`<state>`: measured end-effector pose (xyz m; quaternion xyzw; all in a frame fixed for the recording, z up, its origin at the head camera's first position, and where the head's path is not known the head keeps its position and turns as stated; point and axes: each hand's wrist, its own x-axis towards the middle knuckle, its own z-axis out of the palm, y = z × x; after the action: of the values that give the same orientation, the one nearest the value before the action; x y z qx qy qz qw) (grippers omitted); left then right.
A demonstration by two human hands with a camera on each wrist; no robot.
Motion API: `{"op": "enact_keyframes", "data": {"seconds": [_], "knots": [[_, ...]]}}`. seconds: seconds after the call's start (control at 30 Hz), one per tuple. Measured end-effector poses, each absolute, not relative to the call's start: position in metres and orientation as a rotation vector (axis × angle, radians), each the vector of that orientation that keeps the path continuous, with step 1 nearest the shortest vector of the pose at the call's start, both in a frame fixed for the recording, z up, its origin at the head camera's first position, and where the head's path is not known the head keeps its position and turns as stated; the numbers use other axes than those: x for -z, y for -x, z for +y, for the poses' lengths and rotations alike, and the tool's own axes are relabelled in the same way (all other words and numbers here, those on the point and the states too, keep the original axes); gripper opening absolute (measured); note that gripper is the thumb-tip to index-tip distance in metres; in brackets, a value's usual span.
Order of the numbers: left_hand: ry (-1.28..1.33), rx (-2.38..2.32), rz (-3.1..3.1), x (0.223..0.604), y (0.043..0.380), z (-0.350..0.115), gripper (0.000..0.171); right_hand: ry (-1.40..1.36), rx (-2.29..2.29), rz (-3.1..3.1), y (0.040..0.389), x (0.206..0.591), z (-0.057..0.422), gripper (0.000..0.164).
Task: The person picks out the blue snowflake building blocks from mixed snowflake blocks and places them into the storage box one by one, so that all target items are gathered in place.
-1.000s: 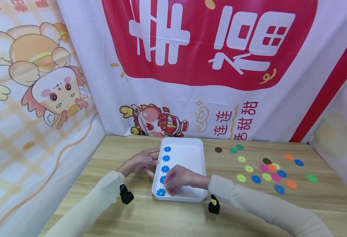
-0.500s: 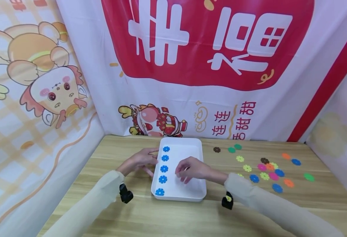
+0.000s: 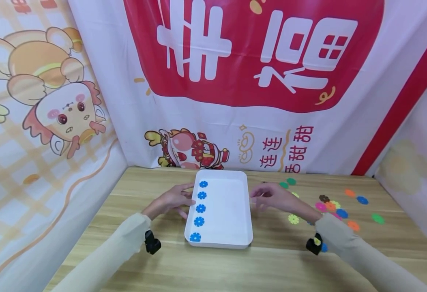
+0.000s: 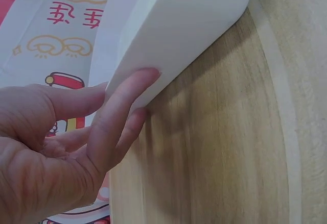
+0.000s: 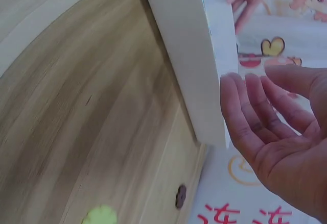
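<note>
White tray (image 3: 228, 215) is sitting mid-scene on the wooden counter (image 3: 155, 267), open side facing up. Long axis is running near to far, one narrow end facing the person, the other facing the banner (image 3: 242, 24). Five blue pieces (image 3: 200, 208) are lying in a row just inside the left wall, following that same axis; being round and notched, they are showing no pointing end.

Left hand (image 3: 171, 199) is lightly pinching the left wall, thumb at the rim, fingers (image 4: 148, 78) against the outer face; seems to be steadying. Right hand (image 3: 273, 196) is hovering just beside the right wall, fingers loosely bent, thumb apart, nothing showing between them; whether it is touching the rim, cannot tell.

Step in hand, my reading: pieces are being laid out by colour, right hand working between pickups, blue row looking nearly full. Next move is probably calling for a reach right into the scattered pieces (image 3: 330, 206), lifting one thin disc by its edge while the left hand is bracing the tray.
</note>
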<state>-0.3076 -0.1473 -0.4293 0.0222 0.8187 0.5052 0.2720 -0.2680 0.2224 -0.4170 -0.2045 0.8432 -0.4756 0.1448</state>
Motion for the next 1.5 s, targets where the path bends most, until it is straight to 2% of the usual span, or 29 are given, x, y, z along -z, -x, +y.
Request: {"op": "enact_keyframes", "data": {"seconds": [0.37, 0.6, 0.87, 1.0, 1.37, 1.5], "knots": [[-0.036, -1.339, 2.229, 0.434, 0.307, -0.143, 0.076, 0.8, 1.171, 2.498, 0.267, 0.425, 0.285, 0.03], [-0.027, -1.363, 2.212, 0.433, 0.301, -0.145, 0.075, 0.782, 1.183, 2.41, 0.267, 0.432, 0.317, 0.031], [-0.036, -1.399, 2.176, 0.432, 0.288, -0.149, 0.075, 0.727, 1.18, 2.385, 0.262, 0.443, 0.349, 0.052], [-0.02, -1.385, 2.186, 0.431, 0.286, -0.149, 0.074, 0.688, 1.185, 2.34, 0.256, 0.448, 0.361, 0.056], [-0.098, -1.443, 2.217, 0.434, 0.301, -0.143, 0.07, 0.644, 1.082, 2.375, 0.242, 0.452, 0.397, 0.044], [-0.094, -1.483, 2.225, 0.439, 0.308, -0.144, 0.071, 0.614, 1.037, 2.379, 0.24, 0.462, 0.407, 0.049]]}}
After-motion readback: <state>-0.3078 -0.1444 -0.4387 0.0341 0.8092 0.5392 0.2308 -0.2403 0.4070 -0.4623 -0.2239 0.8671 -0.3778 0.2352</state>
